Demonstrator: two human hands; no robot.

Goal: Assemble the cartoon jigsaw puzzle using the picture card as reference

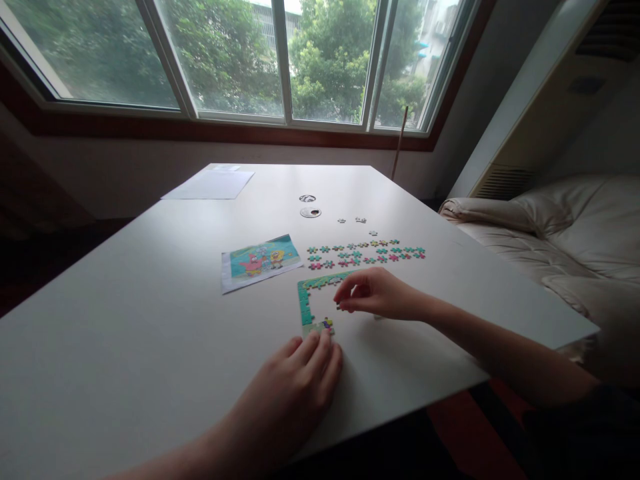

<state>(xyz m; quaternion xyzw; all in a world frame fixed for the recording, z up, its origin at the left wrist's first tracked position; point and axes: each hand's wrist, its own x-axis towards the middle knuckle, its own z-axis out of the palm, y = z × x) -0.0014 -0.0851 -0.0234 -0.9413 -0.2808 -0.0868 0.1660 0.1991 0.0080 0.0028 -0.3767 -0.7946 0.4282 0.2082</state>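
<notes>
A partly joined jigsaw puzzle (305,303) lies on the white table, its left and top borders linked in green and teal. My left hand (300,377) rests at its lower edge, fingers stretched out and fingertips by the bottom pieces. Above the puzzle's open middle, my right hand (373,293) pinches a small puzzle piece (339,307) between thumb and fingers; its picture is too small to make out. Part of the top border is hidden behind this hand. Beyond it, loose puzzle pieces (343,263) lie in rows. A printed cartoon picture (261,261) lies to the left of them.
Farther back on the table (150,300) are two round objects (311,213) and several pale loose pieces (361,220). White paper sheets (210,185) lie at the far left corner. A cushioned sofa (550,227) stands to the right, and a window (230,60) is behind.
</notes>
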